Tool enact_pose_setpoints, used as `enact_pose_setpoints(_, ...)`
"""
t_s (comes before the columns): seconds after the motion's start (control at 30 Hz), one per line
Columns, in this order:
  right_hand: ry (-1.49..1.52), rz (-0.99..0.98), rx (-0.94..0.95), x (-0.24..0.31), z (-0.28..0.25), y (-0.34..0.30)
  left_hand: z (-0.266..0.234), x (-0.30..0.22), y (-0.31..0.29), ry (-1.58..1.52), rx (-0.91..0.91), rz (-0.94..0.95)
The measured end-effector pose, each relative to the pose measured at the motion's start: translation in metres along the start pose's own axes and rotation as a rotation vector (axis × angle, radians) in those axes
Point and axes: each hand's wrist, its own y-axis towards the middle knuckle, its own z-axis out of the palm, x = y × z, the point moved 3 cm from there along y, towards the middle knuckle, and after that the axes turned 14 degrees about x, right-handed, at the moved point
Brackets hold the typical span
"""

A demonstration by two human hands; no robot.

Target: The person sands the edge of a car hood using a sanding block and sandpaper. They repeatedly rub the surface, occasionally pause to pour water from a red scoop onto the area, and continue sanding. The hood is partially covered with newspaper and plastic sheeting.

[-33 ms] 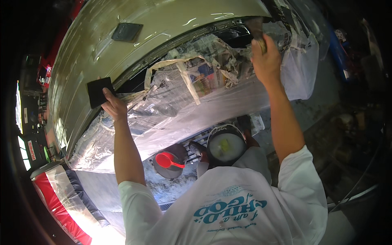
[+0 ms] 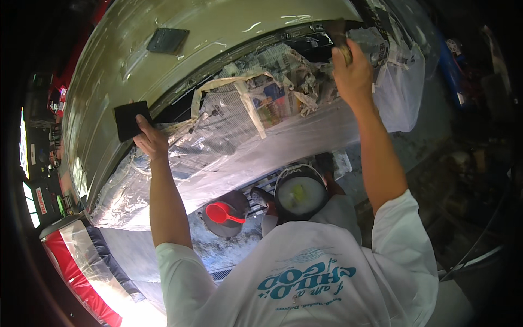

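My left hand [image 2: 151, 137] holds a black square sanding pad [image 2: 131, 121] against the edge of a wet, olive-gold car panel [image 2: 218, 27], thumb on top. My right hand [image 2: 354, 73] is closed around the handle of a brush [image 2: 342, 46], whose dark head is smeared by motion at the panel's far right edge. A second dark pad [image 2: 168, 41] lies flat on the panel, ahead of my left hand. Newspaper [image 2: 218, 111] and tape cover the opening below the panel edge, between my hands.
Clear plastic sheeting [image 2: 201, 158] drapes the car's side. Below, a dark bucket [image 2: 300, 193] holds cloudy water and a yellow-green piece. Beside it, a red dipper [image 2: 219, 212] rests on a round grey surface [image 2: 227, 231]. A red, white and dark cover [image 2: 81, 267] lies at lower left.
My right hand and the brush have moved slightly up and to the left along the panel edge. The left hand stays almost in place with the pad.
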Motion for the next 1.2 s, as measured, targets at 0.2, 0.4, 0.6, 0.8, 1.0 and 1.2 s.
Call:
enact_pose_setpoints(0.2,-0.238,-0.080,-0.010,0.002,0.024,0.041,0.006,-0.010,0.008,0.140,0.002,-0.046)
enact_pose_setpoints(0.4,-0.257,0.021,0.004,0.008,0.040,0.045,0.006,-0.003,0.010,0.167,-0.022,0.063)
enact_pose_setpoints(0.6,-0.342,0.044,-0.055,0.012,0.051,0.050,0.009,-0.003,0.011,0.137,-0.034,0.118)
enact_pose_setpoints(0.8,-0.343,-0.001,0.071,0.016,0.040,0.050,0.008,-0.011,0.011,0.148,-0.028,0.090)
enact_pose_setpoints(1.0,-0.305,-0.031,0.036,0.006,0.035,0.051,0.006,-0.006,0.012,0.207,-0.017,0.077)
enact_pose_setpoints(1.2,-0.332,0.042,0.064,0.019,0.044,0.050,0.008,-0.003,0.009,0.197,-0.033,0.089)
